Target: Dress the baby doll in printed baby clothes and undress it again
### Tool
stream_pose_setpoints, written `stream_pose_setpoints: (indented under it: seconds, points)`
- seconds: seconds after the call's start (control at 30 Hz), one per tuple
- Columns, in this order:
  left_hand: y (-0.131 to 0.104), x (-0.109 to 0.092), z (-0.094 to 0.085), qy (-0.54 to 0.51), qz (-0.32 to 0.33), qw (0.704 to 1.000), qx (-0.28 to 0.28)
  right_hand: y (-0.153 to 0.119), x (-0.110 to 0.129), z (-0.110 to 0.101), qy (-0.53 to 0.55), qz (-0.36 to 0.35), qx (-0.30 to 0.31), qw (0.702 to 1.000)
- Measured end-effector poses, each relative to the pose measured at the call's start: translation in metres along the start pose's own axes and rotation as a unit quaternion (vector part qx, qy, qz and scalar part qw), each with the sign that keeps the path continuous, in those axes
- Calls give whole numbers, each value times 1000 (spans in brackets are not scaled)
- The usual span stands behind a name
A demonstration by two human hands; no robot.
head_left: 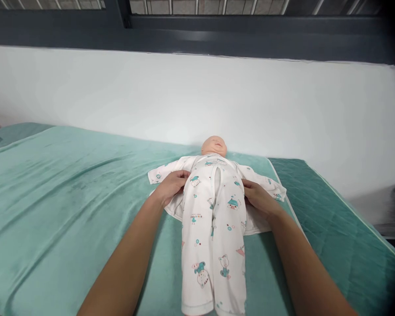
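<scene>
The baby doll [214, 146] lies face up at the centre of the green sheet [82, 197], head at the far end near the white wall [131, 96], trouser legs running to the near edge of view. It wears a printed long-sleeved top [266, 183], sleeves spread left and right, its hem flared out at both sides. Printed split-crotch trousers [197, 228] lie along the front, the upper part high over the torso; how the waistband sits cannot be determined. The left hand [171, 186] is at the left upper side of the trousers, fingers bent inward; the right hand [258, 197] is at the right upper side, fingertips partly hidden at the edge. Whether either grips fabric cannot be told. The step in hand is judged to be two-handed handling of the garments around the torso. Any further adjustment would call for an even hold on both sides, with trouser and top layers kept distinct. A darker quilted mat [319, 206] lies to the right.
</scene>
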State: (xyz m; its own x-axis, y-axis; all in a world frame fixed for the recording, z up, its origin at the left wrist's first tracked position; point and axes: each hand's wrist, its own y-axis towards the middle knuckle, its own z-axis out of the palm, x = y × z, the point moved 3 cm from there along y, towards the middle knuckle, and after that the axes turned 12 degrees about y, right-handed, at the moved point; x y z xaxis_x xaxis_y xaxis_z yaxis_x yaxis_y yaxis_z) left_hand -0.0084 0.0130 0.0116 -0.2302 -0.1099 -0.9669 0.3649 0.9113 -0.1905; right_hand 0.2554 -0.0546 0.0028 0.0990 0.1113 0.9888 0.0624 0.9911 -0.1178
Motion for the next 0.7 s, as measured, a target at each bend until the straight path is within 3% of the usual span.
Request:
stream_pose_setpoints:
  seconds: [0.3,0.7]
  points:
    - [1,-4,5,0,28,1000,-14,2,-3,0,25,12,-18,999]
    - [-4,-10,5,30,65,994,-79,3,-6,-5,9,-5,-17,1000]
